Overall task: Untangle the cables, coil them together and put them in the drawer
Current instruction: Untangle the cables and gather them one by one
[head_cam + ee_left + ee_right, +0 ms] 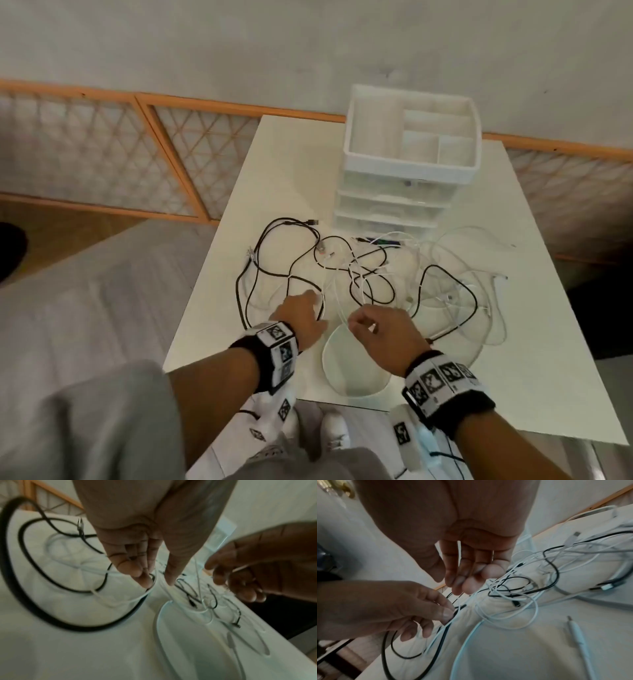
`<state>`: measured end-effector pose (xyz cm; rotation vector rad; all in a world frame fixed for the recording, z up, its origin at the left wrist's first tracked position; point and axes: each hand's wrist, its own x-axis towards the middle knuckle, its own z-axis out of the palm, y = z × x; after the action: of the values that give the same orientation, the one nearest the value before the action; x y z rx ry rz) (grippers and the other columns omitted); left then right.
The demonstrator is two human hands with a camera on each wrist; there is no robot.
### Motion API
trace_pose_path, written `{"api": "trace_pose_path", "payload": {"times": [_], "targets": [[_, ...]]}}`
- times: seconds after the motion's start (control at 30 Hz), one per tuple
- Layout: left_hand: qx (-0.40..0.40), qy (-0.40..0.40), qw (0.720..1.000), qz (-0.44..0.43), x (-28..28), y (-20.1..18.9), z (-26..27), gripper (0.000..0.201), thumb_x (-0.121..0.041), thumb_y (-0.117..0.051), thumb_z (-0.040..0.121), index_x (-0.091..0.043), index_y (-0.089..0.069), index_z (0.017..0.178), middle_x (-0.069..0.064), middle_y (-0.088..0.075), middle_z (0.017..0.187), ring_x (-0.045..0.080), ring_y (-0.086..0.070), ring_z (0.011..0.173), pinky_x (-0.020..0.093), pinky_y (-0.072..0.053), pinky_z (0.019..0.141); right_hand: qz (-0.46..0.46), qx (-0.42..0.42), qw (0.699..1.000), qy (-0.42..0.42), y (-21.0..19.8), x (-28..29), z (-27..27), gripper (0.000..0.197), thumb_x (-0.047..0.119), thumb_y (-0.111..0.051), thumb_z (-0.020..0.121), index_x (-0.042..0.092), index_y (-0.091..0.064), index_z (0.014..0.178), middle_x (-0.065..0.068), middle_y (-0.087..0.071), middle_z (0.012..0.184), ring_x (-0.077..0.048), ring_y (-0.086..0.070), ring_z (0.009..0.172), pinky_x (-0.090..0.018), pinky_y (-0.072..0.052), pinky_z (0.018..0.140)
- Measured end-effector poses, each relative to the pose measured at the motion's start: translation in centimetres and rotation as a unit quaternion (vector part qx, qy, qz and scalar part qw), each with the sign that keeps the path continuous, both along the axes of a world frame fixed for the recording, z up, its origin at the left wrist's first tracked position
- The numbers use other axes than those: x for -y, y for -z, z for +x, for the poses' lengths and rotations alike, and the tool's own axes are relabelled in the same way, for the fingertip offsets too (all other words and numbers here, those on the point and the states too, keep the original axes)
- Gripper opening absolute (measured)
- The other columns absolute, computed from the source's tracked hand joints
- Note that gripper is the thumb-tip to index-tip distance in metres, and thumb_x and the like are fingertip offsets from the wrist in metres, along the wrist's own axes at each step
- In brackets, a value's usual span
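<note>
A tangle of black and white cables [363,270] lies spread over the white table [513,377], in front of a white drawer unit [387,205] whose drawers are closed. My right hand [352,322] pinches a thin white cable [457,599] between thumb and curled fingers and holds it a little above the table. My left hand [315,298] reaches into the tangle with nearly straight fingers [145,581]. Its thumb and forefinger tips sit either side of a black and a white strand [453,615], with a small gap showing in the left wrist view.
The drawer unit carries an open divided tray [411,137] on top. A large white cable loop [323,356] lies near the table's front edge, and a loose white plug [575,630] lies to the right. A grey couch [85,291] stands left of the table.
</note>
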<state>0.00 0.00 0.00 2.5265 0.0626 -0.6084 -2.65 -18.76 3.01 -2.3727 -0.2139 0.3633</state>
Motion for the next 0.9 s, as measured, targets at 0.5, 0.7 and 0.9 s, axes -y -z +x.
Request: {"api": "trace_pose_path", "payload": {"times": [0.5,0.7,0.9], "targets": [[0.151,0.123,0.976,-0.095,-1.6,-10.4,2.0,0.014,-0.017,-0.058,0.091,-0.024,-0.048,0.084,0.003,-0.065,0.077,0.022,-0.055,0.064,0.029,-0.042,0.061,-0.019,0.049,0.998,0.042,-3.6,-2.1,4.8,0.021,0.029,-0.060,0.093,0.034,-0.062,0.113,0.008,-0.068,0.082,-0.020,-0.064,0.083,-0.031,-0.050,0.079],[0.170,0.007,0.978,-0.117,-5.0,-10.6,2.3,0.007,-0.017,-0.059,0.094,-0.018,-0.053,0.090,0.005,-0.066,0.083,0.027,-0.067,0.071,0.037,-0.056,0.063,-0.017,0.071,0.984,0.161,-5.6,0.8,6.8,0.026,0.047,-0.066,0.089,0.023,-0.073,0.097,0.005,-0.072,0.089,-0.013,-0.063,0.087,-0.023,-0.041,0.077],[0.056,-0.020,0.998,-0.012,-7.7,-7.1,1.4,0.014,-0.020,-0.054,0.093,-0.016,-0.050,0.081,0.009,-0.071,0.075,0.024,-0.071,0.070,0.033,-0.056,0.066,0.062,0.188,0.948,0.251,-8.8,2.2,7.7,0.022,0.043,-0.075,0.083,0.023,-0.066,0.082,0.006,-0.069,0.077,-0.011,-0.064,0.065,-0.023,-0.052,0.069]]}}
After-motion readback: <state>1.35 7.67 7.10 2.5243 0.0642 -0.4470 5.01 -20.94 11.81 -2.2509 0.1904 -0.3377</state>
